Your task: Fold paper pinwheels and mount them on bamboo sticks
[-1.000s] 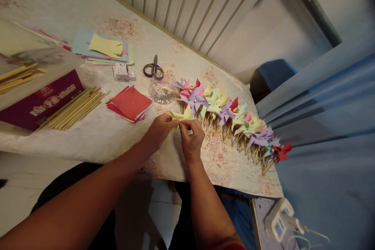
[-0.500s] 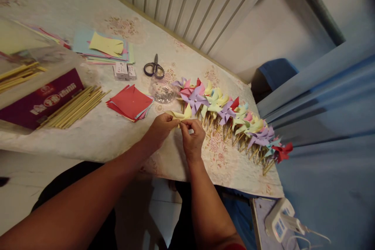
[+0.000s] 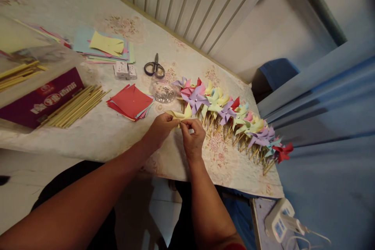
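Both my hands pinch a pale yellow paper pinwheel (image 3: pixel 181 115) just above the table's front edge. My left hand (image 3: pixel 160 129) grips its left side with closed fingers. My right hand (image 3: pixel 192 137) pinches at its centre with thumb and fingertips. Right beside them a row of several finished pinwheels (image 3: pixel 234 116) in purple, yellow, green, pink and red lies on wooden sticks, running toward the right corner.
A stack of red paper squares (image 3: pixel 130 102), a bundle of wooden sticks (image 3: pixel 74 106), a maroon box (image 3: pixel 38 99), scissors (image 3: pixel 154 68), a clear dish of pins (image 3: pixel 161 91), small white boxes (image 3: pixel 124 70) and pastel sheets (image 3: pixel 104 47) lie on the floral tablecloth (image 3: pixel 111 136). A power strip (image 3: pixel 279 220) sits lower right.
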Tool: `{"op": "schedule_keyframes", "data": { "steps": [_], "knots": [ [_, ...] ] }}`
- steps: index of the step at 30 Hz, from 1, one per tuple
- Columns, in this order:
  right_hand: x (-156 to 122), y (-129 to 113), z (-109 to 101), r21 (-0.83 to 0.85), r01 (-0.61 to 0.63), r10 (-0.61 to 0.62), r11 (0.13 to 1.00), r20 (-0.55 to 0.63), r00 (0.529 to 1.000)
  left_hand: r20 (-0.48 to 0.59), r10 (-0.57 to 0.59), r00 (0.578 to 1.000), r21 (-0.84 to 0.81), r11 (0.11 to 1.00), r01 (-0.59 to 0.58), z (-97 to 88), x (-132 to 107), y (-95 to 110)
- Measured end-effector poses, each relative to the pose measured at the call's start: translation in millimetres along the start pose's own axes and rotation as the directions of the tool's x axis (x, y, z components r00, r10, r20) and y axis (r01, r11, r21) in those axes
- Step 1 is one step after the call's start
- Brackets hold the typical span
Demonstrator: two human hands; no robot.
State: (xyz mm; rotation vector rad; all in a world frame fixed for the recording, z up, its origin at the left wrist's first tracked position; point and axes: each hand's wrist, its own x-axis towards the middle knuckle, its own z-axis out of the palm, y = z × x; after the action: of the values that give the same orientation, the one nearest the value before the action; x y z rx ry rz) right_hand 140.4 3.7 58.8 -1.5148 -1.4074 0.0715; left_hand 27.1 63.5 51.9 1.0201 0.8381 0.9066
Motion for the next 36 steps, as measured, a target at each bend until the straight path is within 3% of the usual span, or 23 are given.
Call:
{"op": "schedule_keyframes", "data": {
  "steps": [16,28,36],
  "knots": [
    [-0.2,2.0,1.1,-0.015,-0.023,0.023,1.0,-0.002,1.0,-0.009,-0.022,1.0,0.039,0.999,0.023,2.3,-0.9,3.5],
    [1.2,3.9,-0.4,-0.035,-0.048,0.049,0.998,0.033,0.998,-0.021,0.003,1.0,0.166,0.986,0.0,0.7,-1.0,2.6],
    [0.4,1.9,-5.8,-0.144,0.048,-0.038,0.988,0.071,0.997,0.022,0.196,0.98,0.389,0.902,-0.189,0.9,-1.5,4.9]
  ]
}}
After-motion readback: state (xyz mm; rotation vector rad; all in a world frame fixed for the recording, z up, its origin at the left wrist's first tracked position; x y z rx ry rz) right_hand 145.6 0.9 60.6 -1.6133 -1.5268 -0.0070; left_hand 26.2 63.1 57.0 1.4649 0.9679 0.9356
